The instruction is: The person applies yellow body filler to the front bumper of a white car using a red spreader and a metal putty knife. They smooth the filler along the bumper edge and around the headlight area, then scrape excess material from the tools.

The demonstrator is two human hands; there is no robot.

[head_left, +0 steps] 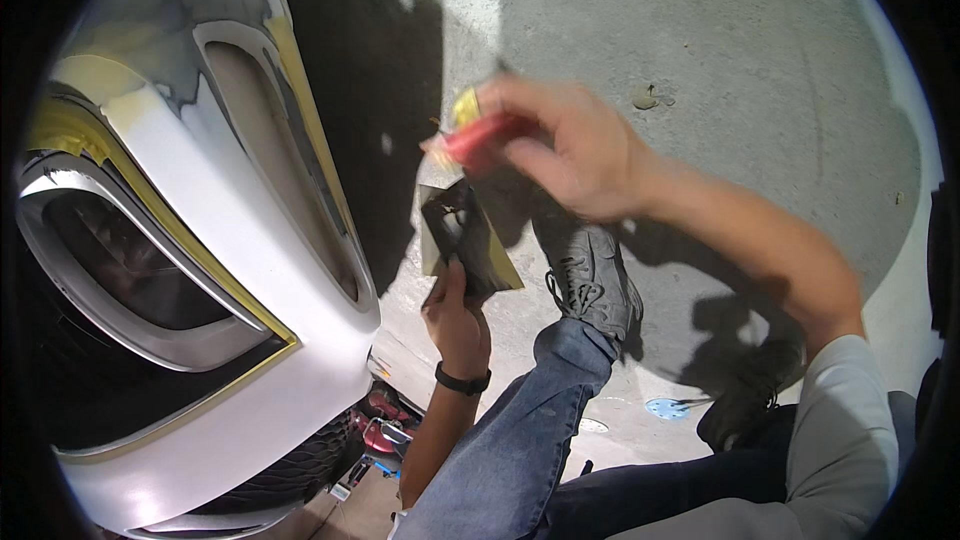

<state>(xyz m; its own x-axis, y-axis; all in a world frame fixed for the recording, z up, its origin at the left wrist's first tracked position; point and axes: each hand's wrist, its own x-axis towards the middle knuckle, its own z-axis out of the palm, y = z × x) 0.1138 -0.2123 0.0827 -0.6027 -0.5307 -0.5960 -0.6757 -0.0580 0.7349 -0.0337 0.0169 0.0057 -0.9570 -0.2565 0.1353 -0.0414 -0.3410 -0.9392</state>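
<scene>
My right hand (575,150) is raised at the centre, fingers closed on a red object (482,138) with yellow parts, blurred by motion; I cannot make out what it is. Just below it, my left hand (455,325) grips a thin, square, dark piece (481,255) with pale yellowish edges, thumb on its face. At the left, near my left hand, stands a white car bumper (310,380) with grey patches, yellow masking tape and a silver-framed opening.
My shoe (585,275) and jeans are below my hands; my other shoe is at lower right on the concrete floor (720,90). Red and blue tools (385,430) lie under the bumper's edge. Blue and white discs (665,408) lie on the floor.
</scene>
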